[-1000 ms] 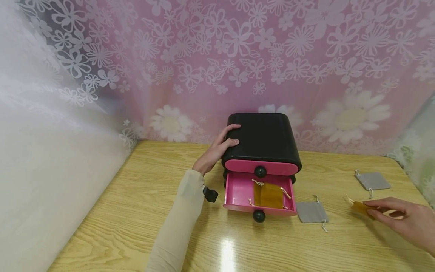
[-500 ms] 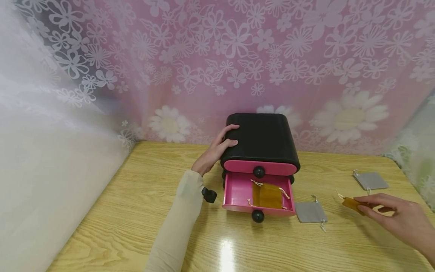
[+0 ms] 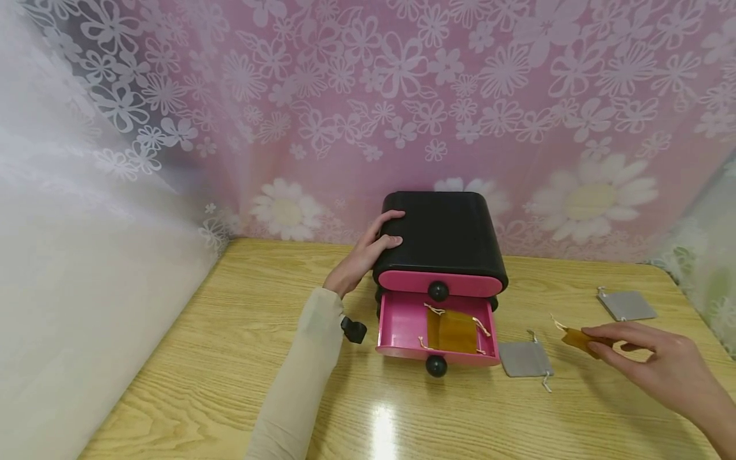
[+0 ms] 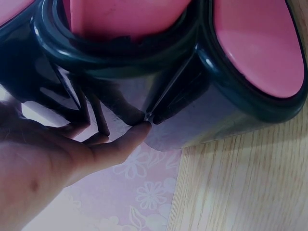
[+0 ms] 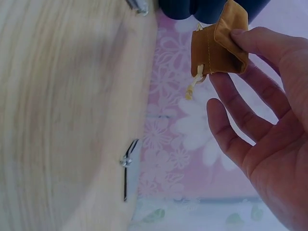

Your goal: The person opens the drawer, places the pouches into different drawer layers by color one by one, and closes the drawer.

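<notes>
A black drawer unit (image 3: 439,230) with pink fronts stands against the backdrop; its lower pink drawer (image 3: 402,322) is pulled out. My left hand (image 3: 362,259) rests against the unit's left side, and in the left wrist view its fingertips touch the glossy black wall. Inside the drawer, toward its right, lie mustard drawstring pouches (image 3: 457,332), overlapping. Right of the drawer, above the table, my right hand (image 3: 655,358) pinches another mustard drawstring pouch (image 5: 219,48) between thumb and fingers, its cream cord ends hanging free.
A grey drawstring pouch (image 3: 526,359) lies just right of the drawer, and a second grey pouch (image 3: 629,305) farther right, behind the right hand. The wooden table (image 3: 259,358) meets a floral curtain (image 3: 345,128) at the back and left. Black knobs stick out from the drawer fronts.
My right hand has moved left with the pinched mustard pouch, closer to the near grey pouch and the drawer. The left hand and drawer unit have not visibly moved.
</notes>
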Tool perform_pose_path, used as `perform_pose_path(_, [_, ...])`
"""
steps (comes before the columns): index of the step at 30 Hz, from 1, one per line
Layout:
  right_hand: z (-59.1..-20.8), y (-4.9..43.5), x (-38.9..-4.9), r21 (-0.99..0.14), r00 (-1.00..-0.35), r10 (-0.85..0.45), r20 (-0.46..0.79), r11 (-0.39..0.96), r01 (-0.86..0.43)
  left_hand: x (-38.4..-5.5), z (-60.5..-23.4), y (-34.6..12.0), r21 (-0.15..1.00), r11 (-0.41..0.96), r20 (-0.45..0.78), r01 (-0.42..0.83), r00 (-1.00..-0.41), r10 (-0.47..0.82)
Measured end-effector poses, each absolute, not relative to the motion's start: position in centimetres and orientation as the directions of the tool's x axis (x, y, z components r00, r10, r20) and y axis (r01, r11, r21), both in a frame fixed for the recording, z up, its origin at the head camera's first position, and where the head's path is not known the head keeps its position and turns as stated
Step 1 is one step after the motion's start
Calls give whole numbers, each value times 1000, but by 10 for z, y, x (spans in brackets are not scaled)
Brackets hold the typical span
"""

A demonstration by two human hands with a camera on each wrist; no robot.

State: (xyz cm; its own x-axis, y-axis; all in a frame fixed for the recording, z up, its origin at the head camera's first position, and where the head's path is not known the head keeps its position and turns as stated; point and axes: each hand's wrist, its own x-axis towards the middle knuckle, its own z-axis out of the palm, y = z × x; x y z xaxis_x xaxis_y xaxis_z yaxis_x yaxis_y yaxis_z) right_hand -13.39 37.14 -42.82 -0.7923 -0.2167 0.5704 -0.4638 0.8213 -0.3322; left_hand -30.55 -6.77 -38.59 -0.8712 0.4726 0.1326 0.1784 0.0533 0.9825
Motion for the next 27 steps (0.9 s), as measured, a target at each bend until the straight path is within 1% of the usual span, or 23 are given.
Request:
perform_pose_path(12, [-419, 355, -142, -334, -764, -238, 600, 793, -510, -308, -388, -67, 982, 71, 121, 173, -876, 467])
perform_pose_path(20, [-413, 338, -141, -381, -766, -233, 599, 759, -529, -308, -387, -67, 980, 76, 128, 183, -876, 465])
perform_pose_path(27, [-405, 327, -141, -358, -730, -272, 627, 732, -580, -306, -387, -68, 982, 67, 127, 179, -875, 468])
